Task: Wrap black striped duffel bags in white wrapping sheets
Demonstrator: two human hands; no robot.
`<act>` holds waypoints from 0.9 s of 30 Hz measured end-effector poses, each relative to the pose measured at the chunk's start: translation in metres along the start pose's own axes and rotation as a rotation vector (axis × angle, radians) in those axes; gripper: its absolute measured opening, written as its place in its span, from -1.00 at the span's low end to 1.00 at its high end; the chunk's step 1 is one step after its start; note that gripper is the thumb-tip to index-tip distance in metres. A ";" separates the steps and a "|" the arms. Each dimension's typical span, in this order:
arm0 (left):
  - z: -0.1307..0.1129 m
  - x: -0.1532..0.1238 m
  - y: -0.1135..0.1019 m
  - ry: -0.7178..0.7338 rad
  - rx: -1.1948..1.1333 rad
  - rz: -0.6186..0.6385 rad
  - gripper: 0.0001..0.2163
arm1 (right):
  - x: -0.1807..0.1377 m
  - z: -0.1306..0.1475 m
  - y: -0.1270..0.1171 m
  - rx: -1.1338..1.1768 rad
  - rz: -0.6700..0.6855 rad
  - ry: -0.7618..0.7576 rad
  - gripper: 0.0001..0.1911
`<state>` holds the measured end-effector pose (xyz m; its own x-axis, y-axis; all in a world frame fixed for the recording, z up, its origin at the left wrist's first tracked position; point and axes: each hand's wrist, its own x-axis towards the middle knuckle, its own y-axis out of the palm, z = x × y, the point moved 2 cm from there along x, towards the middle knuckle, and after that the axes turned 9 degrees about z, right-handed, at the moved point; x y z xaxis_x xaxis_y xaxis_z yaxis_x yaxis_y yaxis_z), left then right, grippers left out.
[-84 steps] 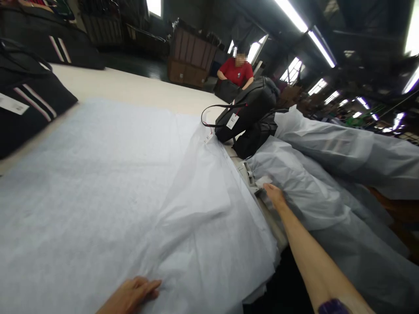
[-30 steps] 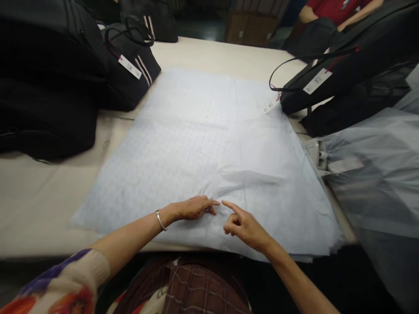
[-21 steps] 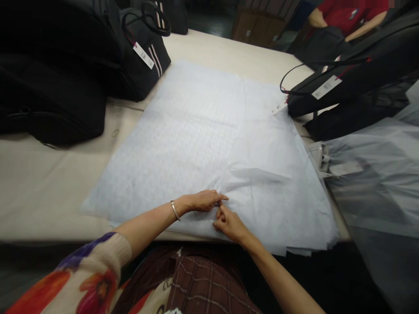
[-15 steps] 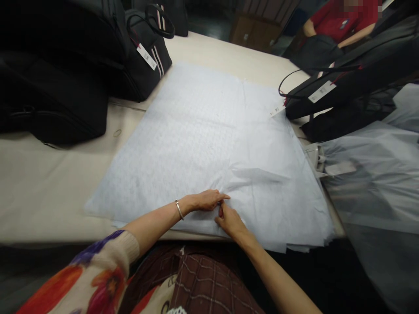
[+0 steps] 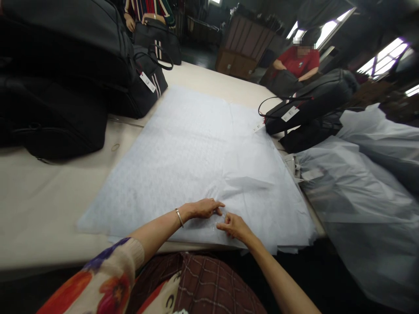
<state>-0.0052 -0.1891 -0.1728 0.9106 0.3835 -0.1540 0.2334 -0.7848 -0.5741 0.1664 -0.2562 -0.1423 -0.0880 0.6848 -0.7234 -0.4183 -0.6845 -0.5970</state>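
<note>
A stack of thin white sheets (image 5: 183, 152) lies in front of me, wrinkled near my hands. My left hand (image 5: 207, 208), with a bracelet at the wrist, rests over the stack's near part; its index finger points out and its other fingers are curled. Just to its right, my right hand (image 5: 236, 226) is closed in a pinch, thumb toward the left. Something small, clear and shiny (image 5: 218, 221) shows between the two hands, too small to name. What the fingertips grip is hidden.
Black bags (image 5: 65, 104) crowd the left of the cream table (image 5: 39, 244); another black bag (image 5: 304, 102) with tags lies at the right. Translucent plastic bags (image 5: 353, 187) hang over the right edge. Two co-workers, one in red (image 5: 296, 65), are beyond the table.
My hands have come slightly apart, the right one lower, with a small clear shiny thing between them. My view has tilted up, showing more of the room.
</note>
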 end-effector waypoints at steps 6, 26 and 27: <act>-0.005 -0.003 -0.001 -0.014 -0.020 -0.013 -0.46 | -0.002 -0.005 0.005 0.154 -0.067 -0.016 -0.65; -0.027 -0.002 -0.032 -0.311 -0.442 0.112 -0.42 | 0.105 0.016 -0.203 0.554 -0.622 -0.339 -0.64; -0.026 -0.002 -0.037 -0.343 -0.494 0.154 -0.42 | 0.122 0.021 -0.218 0.534 -0.629 -0.342 -0.63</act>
<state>-0.0067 -0.1732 -0.1307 0.8039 0.3181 -0.5026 0.3132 -0.9447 -0.0970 0.2277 -0.0180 -0.0925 0.0705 0.9900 -0.1221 -0.8379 -0.0077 -0.5458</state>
